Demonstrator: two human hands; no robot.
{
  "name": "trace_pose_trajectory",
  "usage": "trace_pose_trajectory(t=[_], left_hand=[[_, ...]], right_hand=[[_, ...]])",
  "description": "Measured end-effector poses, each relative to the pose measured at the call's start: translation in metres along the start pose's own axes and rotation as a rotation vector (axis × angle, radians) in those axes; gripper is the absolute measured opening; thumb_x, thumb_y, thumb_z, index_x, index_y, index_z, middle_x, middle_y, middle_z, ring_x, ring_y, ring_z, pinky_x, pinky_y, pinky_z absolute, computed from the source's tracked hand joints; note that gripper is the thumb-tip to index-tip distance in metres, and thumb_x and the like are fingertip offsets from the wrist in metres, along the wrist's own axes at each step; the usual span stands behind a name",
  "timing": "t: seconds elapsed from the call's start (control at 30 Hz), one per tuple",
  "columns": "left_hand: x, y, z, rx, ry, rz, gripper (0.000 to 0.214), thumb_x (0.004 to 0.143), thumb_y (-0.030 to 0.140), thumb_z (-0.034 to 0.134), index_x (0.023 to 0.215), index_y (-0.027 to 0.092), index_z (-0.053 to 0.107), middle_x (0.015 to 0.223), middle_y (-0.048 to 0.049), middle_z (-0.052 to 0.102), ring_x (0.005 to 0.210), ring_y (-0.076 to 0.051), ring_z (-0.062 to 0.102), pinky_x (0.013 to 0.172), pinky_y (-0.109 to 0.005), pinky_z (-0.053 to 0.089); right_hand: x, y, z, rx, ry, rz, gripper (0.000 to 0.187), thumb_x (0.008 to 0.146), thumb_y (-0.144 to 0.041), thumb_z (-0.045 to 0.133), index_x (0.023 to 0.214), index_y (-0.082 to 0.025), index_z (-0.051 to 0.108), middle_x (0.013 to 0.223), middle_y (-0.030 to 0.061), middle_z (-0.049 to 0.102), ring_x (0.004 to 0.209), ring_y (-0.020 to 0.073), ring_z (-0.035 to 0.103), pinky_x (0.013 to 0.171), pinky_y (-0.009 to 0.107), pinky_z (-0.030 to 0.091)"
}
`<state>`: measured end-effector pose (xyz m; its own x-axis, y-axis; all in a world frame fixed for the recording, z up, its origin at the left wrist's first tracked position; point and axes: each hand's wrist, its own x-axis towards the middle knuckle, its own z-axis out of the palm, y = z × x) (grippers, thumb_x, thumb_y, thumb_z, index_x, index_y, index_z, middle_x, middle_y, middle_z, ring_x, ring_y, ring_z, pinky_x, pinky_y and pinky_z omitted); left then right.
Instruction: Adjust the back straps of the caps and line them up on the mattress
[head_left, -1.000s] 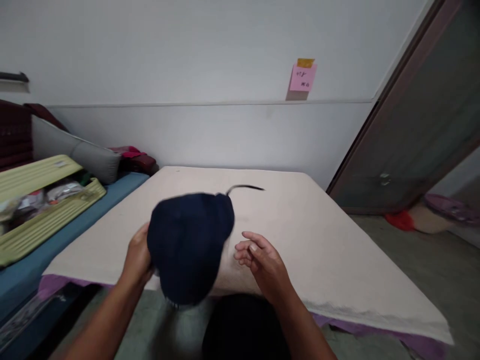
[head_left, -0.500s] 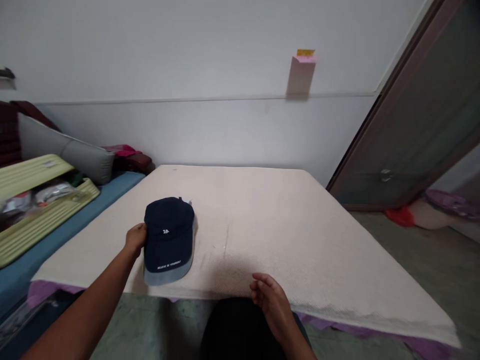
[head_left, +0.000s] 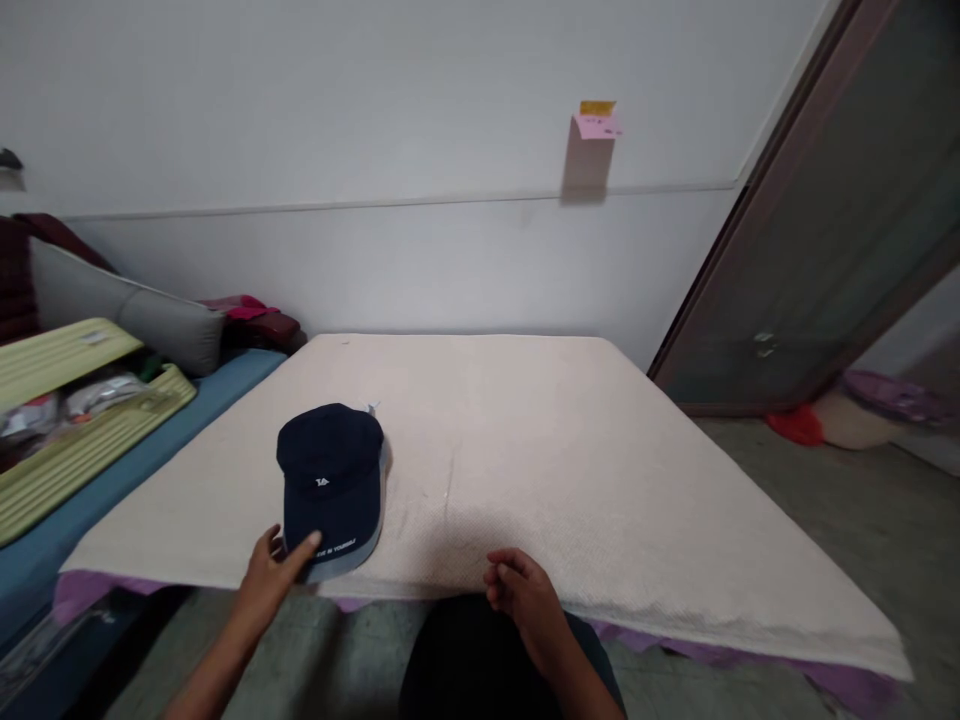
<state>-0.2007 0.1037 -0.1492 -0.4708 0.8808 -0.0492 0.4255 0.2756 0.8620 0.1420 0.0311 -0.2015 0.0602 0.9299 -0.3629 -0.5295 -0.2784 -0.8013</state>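
A navy baseball cap (head_left: 330,455) with a grey brim edge and white lettering lies near the left front of the cream-covered bed (head_left: 570,450), its brim toward me. My left hand (head_left: 276,570) grips the brim's left front corner, thumb on top and the other fingers at the side; their tips are partly hidden. Over the bed's front edge, above my knee, my right hand (head_left: 525,595) hovers with loosely curled fingers and holds nothing.
Left of the bed, a blue surface (head_left: 244,375) carries a grey pillow (head_left: 165,315) and an open yellow-green case (head_left: 97,430) with packets inside. A white wall (head_left: 420,265) with a pink note (head_left: 598,125) rises behind. A dark framed panel (head_left: 795,250) leans at right.
My left hand has moved from the cap's left side down to its brim. The cap has shifted slightly left and down in the view. My right hand is nearly unchanged.
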Motion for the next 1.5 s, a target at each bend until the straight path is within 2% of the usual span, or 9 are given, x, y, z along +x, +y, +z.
trace_pose_trajectory(t=[0.2, 0.4, 0.77, 0.87, 0.97, 1.1, 1.3, 1.37, 1.5], left_hand=[[-0.008, 0.0, 0.013, 0.208, -0.089, 0.276, 0.092, 0.052, 0.055, 0.072, 0.125, 0.008, 0.043, 0.117, -0.0215, 0.058, 0.109, -0.038, 0.055, 0.093, -0.049, 0.044], [0.0, 0.002, 0.014, 0.2, 0.005, 0.172, 0.099, 0.049, 0.057, 0.072, 0.128, 0.007, 0.04, 0.129, -0.0252, 0.048, 0.122, -0.042, 0.044, 0.099, -0.052, 0.038], [0.052, 0.045, 0.029, 0.063, -0.015, 0.111, 0.077, 0.048, 0.046, 0.075, 0.112, 0.01, 0.054, 0.112, -0.018, 0.062, 0.103, -0.037, 0.058, 0.087, -0.047, 0.046], [0.037, 0.038, 0.03, 0.157, 0.153, 0.194, 0.078, 0.057, 0.053, 0.067, 0.119, 0.008, 0.051, 0.122, -0.0202, 0.054, 0.108, -0.037, 0.053, 0.09, -0.048, 0.043], [-0.001, 0.032, 0.034, 0.096, 0.258, 0.298, 0.061, 0.069, 0.055, 0.056, 0.115, 0.015, 0.054, 0.119, -0.0139, 0.054, 0.101, -0.031, 0.055, 0.086, -0.042, 0.045], [-0.064, 0.049, 0.06, -0.173, -0.273, 0.136, 0.039, 0.071, 0.058, 0.056, 0.07, 0.019, 0.059, 0.066, -0.0013, 0.058, 0.064, -0.02, 0.055, 0.061, -0.03, 0.045], [-0.112, 0.131, 0.098, -0.538, -0.721, -0.033, 0.062, 0.08, 0.071, 0.023, 0.051, 0.019, 0.042, 0.042, 0.005, 0.034, 0.037, -0.008, 0.024, 0.037, -0.021, 0.017], [-0.121, 0.164, 0.099, -0.551, -0.815, 0.008, 0.066, 0.079, 0.074, 0.016, 0.048, 0.019, 0.039, 0.04, 0.0058, 0.029, 0.035, -0.007, 0.017, 0.037, -0.021, 0.009], [-0.14, 0.212, 0.093, -0.507, -0.848, 0.152, 0.069, 0.078, 0.076, 0.013, 0.047, 0.019, 0.039, 0.04, 0.0044, 0.032, 0.035, -0.006, 0.02, 0.038, -0.022, 0.009]], right_hand=[[0.003, 0.008, 0.007, -0.11, -0.038, -0.019, 0.027, 0.065, -0.034, 0.066, 0.083, -0.015, 0.06, 0.065, 0.0011, 0.062, 0.05, 0.012, 0.056, 0.049, 0.025, 0.039], [0.009, 0.017, 0.001, -0.167, -0.034, -0.021, 0.029, 0.062, -0.037, 0.066, 0.08, -0.015, 0.059, 0.062, -0.0001, 0.061, 0.047, 0.0121, 0.054, 0.047, 0.025, 0.037], [0.007, 0.011, 0.004, -0.156, -0.035, -0.02, 0.024, 0.064, -0.033, 0.062, 0.081, -0.016, 0.058, 0.062, -0.0005, 0.061, 0.048, 0.0114, 0.054, 0.047, 0.024, 0.037], [0.007, 0.009, 0.004, -0.158, -0.043, -0.015, 0.023, 0.066, -0.031, 0.061, 0.082, -0.015, 0.057, 0.063, -0.0002, 0.061, 0.048, 0.0109, 0.055, 0.047, 0.023, 0.037], [0.009, 0.006, 0.003, -0.164, -0.046, 0.028, 0.025, 0.067, -0.032, 0.061, 0.085, -0.015, 0.057, 0.063, -0.0003, 0.062, 0.048, 0.0102, 0.055, 0.047, 0.022, 0.038], [0.015, -0.015, 0.005, -0.198, -0.024, 0.026, 0.034, 0.069, -0.046, 0.062, 0.078, -0.014, 0.057, 0.06, -0.0004, 0.059, 0.045, 0.0099, 0.053, 0.044, 0.022, 0.037], [0.008, -0.109, 0.015, -0.223, 0.0, -0.186, 0.069, 0.075, -0.078, 0.028, 0.057, -0.016, 0.052, 0.042, -0.0023, 0.046, 0.034, 0.0071, 0.039, 0.037, 0.021, 0.027], [-0.005, -0.146, 0.018, -0.291, -0.053, -0.292, 0.074, 0.075, -0.08, 0.022, 0.055, -0.016, 0.053, 0.04, -0.0025, 0.043, 0.033, 0.0064, 0.035, 0.037, 0.021, 0.024], [-0.04, -0.2, 0.02, -0.362, -0.074, -0.46, 0.078, 0.075, -0.081, 0.018, 0.056, -0.015, 0.054, 0.043, -0.0021, 0.042, 0.035, 0.0059, 0.034, 0.039, 0.02, 0.022]])
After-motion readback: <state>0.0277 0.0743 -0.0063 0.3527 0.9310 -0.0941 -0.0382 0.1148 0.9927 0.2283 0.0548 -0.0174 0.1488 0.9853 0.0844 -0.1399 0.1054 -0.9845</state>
